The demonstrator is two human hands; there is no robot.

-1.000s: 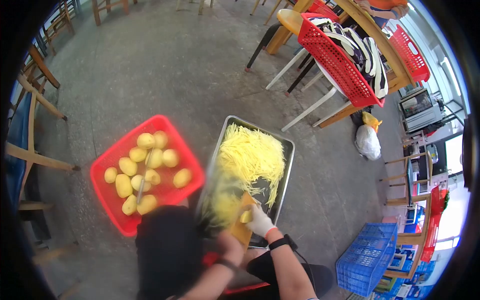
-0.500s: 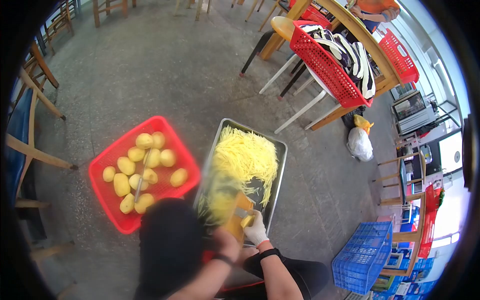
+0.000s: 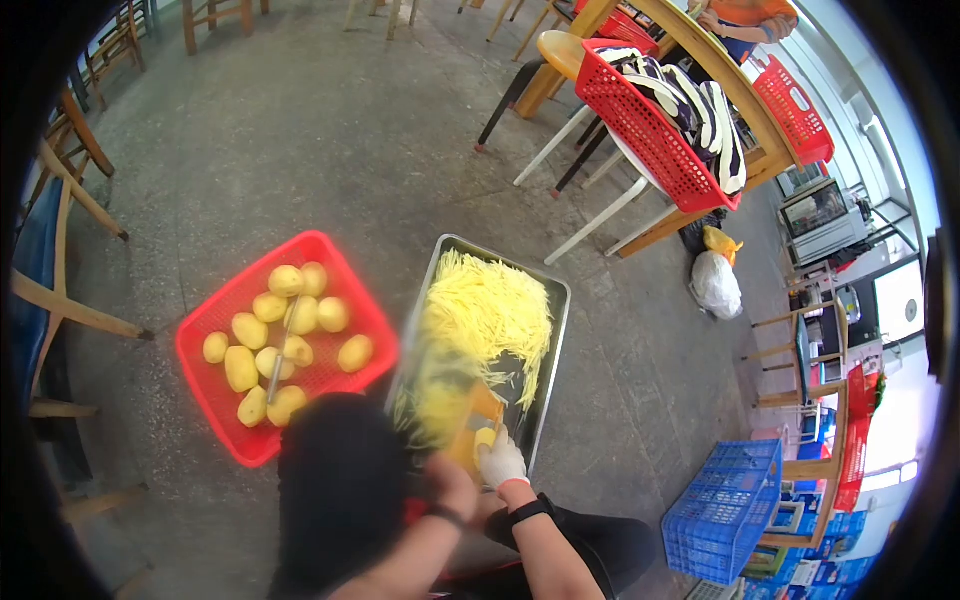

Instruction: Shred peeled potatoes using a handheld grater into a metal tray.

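Note:
My left hand (image 3: 455, 487), bare and blurred, is closed at the near end of a wooden grater board (image 3: 463, 445). The grater slants over the near part of a metal tray (image 3: 556, 370). In a white glove, my right hand (image 3: 503, 463) presses a piece of potato (image 3: 486, 438) onto the board. Pale yellow potato shreds (image 3: 490, 305) are heaped in the tray, and a smear in the view blurs those at its left side. Left of the tray, several peeled potatoes (image 3: 241, 368) lie in a red basket (image 3: 214, 412) with a metal-bladed peeler (image 3: 278, 372).
A red basket of striped eggplants (image 3: 655, 135) sits on a stool by a wooden table (image 3: 770, 165), where a person in orange (image 3: 755, 15) works. A blue crate (image 3: 722, 510) stands at the right, white bag (image 3: 716, 288) on the floor, chairs (image 3: 85, 300) at the left.
My gloved right hand has shifted slightly left across the grater with the potato piece, its back now turned more upward. My left hand stays where it was. The view has shifted slightly.

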